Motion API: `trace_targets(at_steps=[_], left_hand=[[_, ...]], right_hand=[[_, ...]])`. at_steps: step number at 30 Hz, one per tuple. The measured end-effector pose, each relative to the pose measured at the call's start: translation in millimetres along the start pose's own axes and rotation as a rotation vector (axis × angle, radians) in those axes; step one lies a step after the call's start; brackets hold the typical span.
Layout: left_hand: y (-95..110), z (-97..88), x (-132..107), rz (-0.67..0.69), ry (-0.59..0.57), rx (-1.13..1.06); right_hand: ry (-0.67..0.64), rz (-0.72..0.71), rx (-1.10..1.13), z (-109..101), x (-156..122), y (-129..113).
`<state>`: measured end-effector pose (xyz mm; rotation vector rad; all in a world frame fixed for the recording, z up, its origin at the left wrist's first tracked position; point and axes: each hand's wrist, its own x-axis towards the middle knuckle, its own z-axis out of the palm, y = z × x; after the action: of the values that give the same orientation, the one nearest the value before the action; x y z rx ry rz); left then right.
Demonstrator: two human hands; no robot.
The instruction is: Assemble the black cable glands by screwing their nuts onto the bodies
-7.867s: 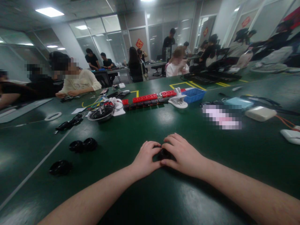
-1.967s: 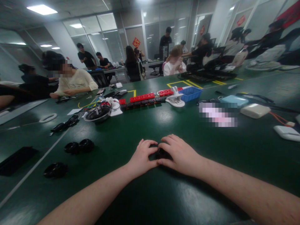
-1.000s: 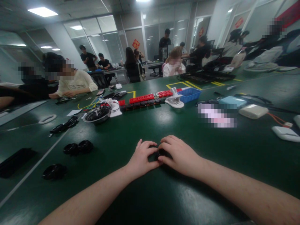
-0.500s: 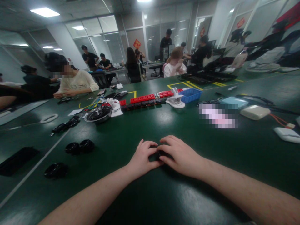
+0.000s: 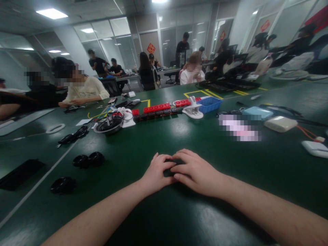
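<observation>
Green table point(image 5: 123, 147) under left hand point(image 5: 155, 174) and right hand point(image 5: 200, 172), cupped together with curled fingers, perhaps steadying something hidden between; impossible to tell whether grasping. Well apart, leftward: three black round objects point(image 5: 81, 161).

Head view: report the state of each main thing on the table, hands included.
Left hand: palm down, fingers curled; any grip hidden.
Right hand: fingers bent, tips by the left's; any grip hidden.
Paired black round pieces: lying side by side.
Single black round piece: apart, nearer the camera.
Metal bowl: upright, filled with dark items.
Blue bin: upright, open-topped.
White case: apparently shut.
</observation>
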<state>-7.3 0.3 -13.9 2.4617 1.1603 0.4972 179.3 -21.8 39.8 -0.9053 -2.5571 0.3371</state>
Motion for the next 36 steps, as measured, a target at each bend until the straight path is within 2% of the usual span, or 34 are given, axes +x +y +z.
trace_targets(at_steps=[14, 27, 36], left_hand=[[-0.5, -0.2, 0.8, 0.017, 0.002, -0.005], [-1.1, 0.1, 0.2, 0.039, 0.022, 0.015], [1.5, -1.8, 0.1, 0.019, 0.006, 0.03]], right_hand=[[0.021, 0.035, 0.083, -1.8, -0.3, -2.9], [0.086, 0.098, -0.176, 2.7, -0.2, 6.1], [0.06, 0.119, -0.26, -0.4, 1.2, 3.0]])
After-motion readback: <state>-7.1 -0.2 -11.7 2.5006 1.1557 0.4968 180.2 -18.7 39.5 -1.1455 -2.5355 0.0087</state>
